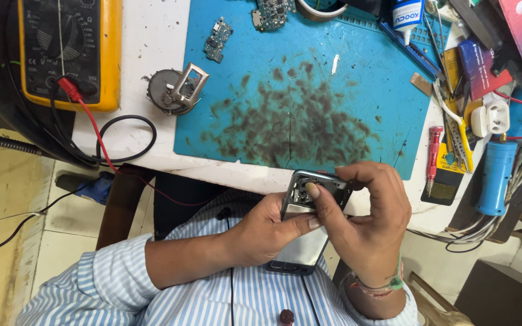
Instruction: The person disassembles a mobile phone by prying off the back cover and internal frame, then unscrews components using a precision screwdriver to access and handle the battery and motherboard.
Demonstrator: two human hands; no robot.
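An opened dark phone body (307, 232) with a grey frame and a bare camera cut-out at its top is held over my lap, just below the table's front edge. My left hand (261, 232) cradles it from the left, thumb lying across its middle. My right hand (370, 220) grips its upper right side, and the forefinger presses into the frame near the camera opening. A blue work mat (297, 90), stained dark in the centre, lies on the white table above my hands.
A yellow multimeter (67, 48) with red and black leads sits top left. Small circuit boards (217, 39) and a metal clamp part (176, 90) lie near the mat's top left. A red screwdriver (434, 158), tweezers, a glue bottle (406, 15) and a blue tool (495, 178) crowd the right side.
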